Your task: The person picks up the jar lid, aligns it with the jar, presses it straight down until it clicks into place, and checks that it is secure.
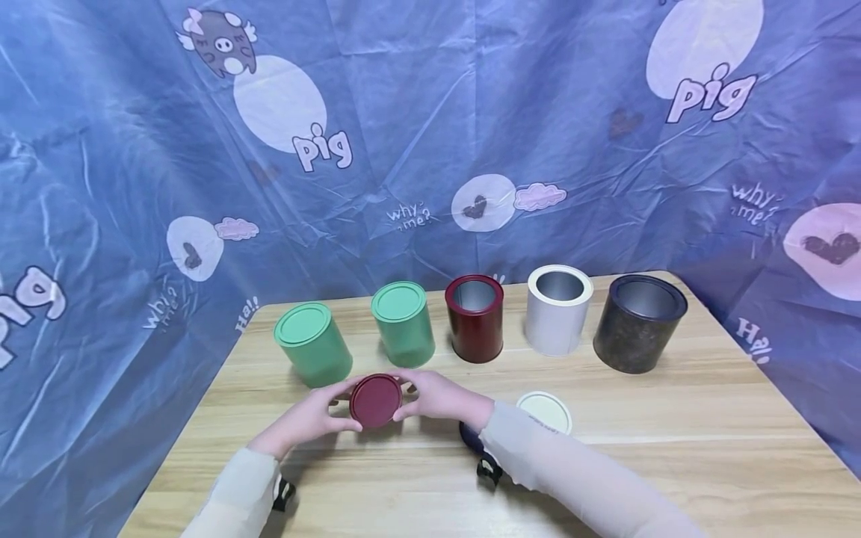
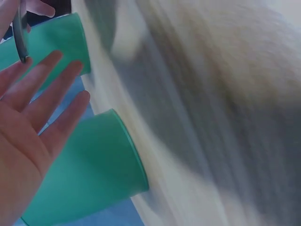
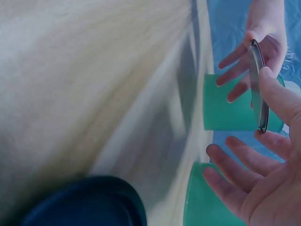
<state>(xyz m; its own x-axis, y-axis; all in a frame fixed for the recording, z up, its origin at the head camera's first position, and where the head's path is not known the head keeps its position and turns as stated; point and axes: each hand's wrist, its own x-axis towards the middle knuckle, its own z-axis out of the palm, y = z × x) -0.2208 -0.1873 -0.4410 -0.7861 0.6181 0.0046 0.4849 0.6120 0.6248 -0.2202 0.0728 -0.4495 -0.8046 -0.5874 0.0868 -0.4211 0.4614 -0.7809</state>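
Observation:
A dark red round lid (image 1: 375, 400) hangs just above the wooden table (image 1: 673, 448), held between both hands. My left hand (image 1: 311, 418) grips its left rim and my right hand (image 1: 437, 396) grips its right rim. The right wrist view shows the lid (image 3: 257, 80) edge-on, with the right thumb on its rim and the other fingers spread. In the left wrist view my left hand (image 2: 23, 127) shows its palm, with the lid's edge (image 2: 19, 33) at the top left. An open dark red tin (image 1: 474, 317) stands behind the hands.
Two lidded green tins (image 1: 312, 344) (image 1: 403, 323) stand at the back left. An open white tin (image 1: 558, 310) and an open dark tin (image 1: 639, 323) stand right of the red one. A white lid (image 1: 546, 411) and a dark blue lid (image 3: 89, 202) lie by my right forearm.

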